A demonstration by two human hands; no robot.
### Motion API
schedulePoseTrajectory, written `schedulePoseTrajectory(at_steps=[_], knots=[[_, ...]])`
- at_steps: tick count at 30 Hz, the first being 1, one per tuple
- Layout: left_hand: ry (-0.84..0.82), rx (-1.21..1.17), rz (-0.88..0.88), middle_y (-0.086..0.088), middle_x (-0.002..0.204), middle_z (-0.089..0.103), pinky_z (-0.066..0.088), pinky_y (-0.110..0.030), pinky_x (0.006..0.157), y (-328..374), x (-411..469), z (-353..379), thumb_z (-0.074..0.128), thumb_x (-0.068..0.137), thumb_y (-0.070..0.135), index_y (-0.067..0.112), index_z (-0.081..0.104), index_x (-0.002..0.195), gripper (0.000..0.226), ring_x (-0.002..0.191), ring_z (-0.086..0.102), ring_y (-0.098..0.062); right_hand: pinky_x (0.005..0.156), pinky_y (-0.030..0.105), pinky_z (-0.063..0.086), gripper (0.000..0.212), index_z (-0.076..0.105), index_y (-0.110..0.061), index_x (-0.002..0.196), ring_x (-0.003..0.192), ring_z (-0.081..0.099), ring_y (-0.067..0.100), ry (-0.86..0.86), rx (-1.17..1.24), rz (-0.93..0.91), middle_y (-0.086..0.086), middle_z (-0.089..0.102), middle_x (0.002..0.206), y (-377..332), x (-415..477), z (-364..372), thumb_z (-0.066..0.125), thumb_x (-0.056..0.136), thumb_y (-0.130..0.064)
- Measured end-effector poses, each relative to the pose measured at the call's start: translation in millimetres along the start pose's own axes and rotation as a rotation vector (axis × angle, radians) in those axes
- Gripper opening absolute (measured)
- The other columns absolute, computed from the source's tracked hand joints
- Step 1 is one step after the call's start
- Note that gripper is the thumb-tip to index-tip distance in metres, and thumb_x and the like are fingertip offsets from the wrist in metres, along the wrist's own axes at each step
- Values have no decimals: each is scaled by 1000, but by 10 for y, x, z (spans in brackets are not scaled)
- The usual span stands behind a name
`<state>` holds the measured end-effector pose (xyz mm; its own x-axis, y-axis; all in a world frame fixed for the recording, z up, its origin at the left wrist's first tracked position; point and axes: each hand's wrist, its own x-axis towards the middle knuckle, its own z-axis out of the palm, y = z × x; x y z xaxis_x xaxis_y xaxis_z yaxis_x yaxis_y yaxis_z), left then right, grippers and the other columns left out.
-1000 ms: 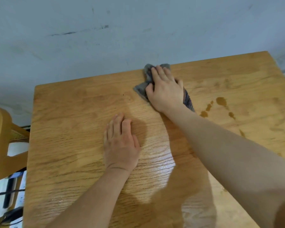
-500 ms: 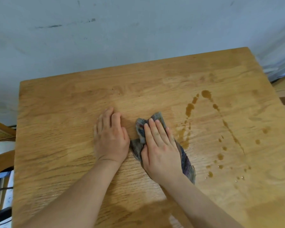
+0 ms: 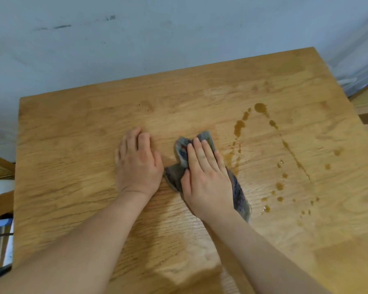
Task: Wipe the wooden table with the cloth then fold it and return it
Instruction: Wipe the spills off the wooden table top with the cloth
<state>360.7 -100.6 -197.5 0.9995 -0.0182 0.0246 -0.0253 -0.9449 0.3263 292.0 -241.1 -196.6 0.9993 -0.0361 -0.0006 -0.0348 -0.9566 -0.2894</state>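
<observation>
Many brown drops stain the wooden desk right of the right grip, pressed flat on the grey cloth; left grip released, pale wall beyond.

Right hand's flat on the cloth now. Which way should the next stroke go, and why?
Probably sweep right: the right hand presses the cloth flat, and brown spill drops lie unwiped just beyond it on the wooden table.

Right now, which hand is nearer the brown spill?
Right. The right hand presses the cloth flat just beside the brown spill, which lies to its right. The left hand rests bare on the table, farther away.
</observation>
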Motion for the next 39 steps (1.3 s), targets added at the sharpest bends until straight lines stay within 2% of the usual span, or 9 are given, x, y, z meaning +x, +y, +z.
schedulePoseTrajectory(at_steps=[6, 12, 16, 19, 24, 28, 32, 35, 39], knots=[[0, 0, 16, -13, 140, 43, 29, -47, 108, 9, -8, -24, 46, 85, 19, 11, 51, 120, 36, 131, 36, -33, 118, 44, 24, 53, 42, -8, 146, 146, 25, 20, 4, -11, -46, 5, 34, 155, 317, -886, -105, 36, 98, -30], [-78, 66, 54, -15, 147, 32, 22, -49, 113, 39, -58, -56, 41, 91, 20, 10, 40, 129, 40, 136, 27, -34, 119, 47, 21, 57, 38, -3, 147, 146, 26, 26, 77, -16, 213, 14, 35, 154, 106, -502, -18, 33, 95, -28], [-178, 74, 45, -10, 158, 12, 7, -46, 118, 197, -271, -84, 32, 97, 30, 15, 23, 146, 52, 145, 9, -28, 120, 48, 20, 56, 38, -2, 146, 146, 25, 26, 26, -12, 61, 14, 34, 154, 87, -554, 17, 36, 96, -26], [-252, 73, 172, -7, 160, 4, 1, -44, 118, 484, -606, -39, 28, 99, 35, 18, 15, 150, 56, 146, 1, -24, 118, 46, 23, 54, 40, -5, 146, 147, 25, 23, 1, -29, -7, 10, 33, 155, 450, -942, -118, 36, 97, -27], [-306, 114, 217, -8, 160, -6, -4, -44, 119, 663, -864, 55, 20, 98, 36, 15, 3, 153, 60, 146, -11, -22, 117, 45, 21, 57, 40, -5, 146, 145, 28, 24, 85, -75, 288, 10, 34, 154, 1154, -1466, -330, 30, 96, -30], [-310, 143, 234, -6, 160, -7, -1, -44, 119, 628, -848, 36, 18, 98, 39, 17, 1, 153, 61, 146, -11, -21, 118, 48, 21, 62, 35, -2, 148, 146, 25, 27, 130, -58, 534, 14, 32, 155, 809, -1267, -233, 31, 92, -29], [-316, 150, 195, -5, 160, -7, -3, -44, 119, 702, -872, 35, 20, 99, 40, 17, 1, 152, 62, 146, -11, -20, 118, 46, 26, 61, 41, -7, 146, 145, 29, 22, 71, -20, 262, 9, 37, 153, 217, -1123, -63, 33, 89, -28], [-332, 142, 213, -3, 161, -8, -3, -42, 119, 666, -868, -14, 20, 99, 43, 20, 0, 153, 62, 146, -11, -18, 119, 43, 24, 55, 46, -14, 144, 145, 27, 15, 34, 8, 116, 1, 39, 153, 516, -1233, -170, 40, 92, -28], [-350, 145, 321, -1, 161, -8, -1, -40, 118, 494, -820, -72, 15, 97, 50, 25, -2, 153, 63, 147, -9, -17, 120, 45, 17, 57, 38, -16, 149, 148, 20, 16, 105, -59, 402, 0, 30, 157, 1225, -1506, -347, 29, 97, -36]])
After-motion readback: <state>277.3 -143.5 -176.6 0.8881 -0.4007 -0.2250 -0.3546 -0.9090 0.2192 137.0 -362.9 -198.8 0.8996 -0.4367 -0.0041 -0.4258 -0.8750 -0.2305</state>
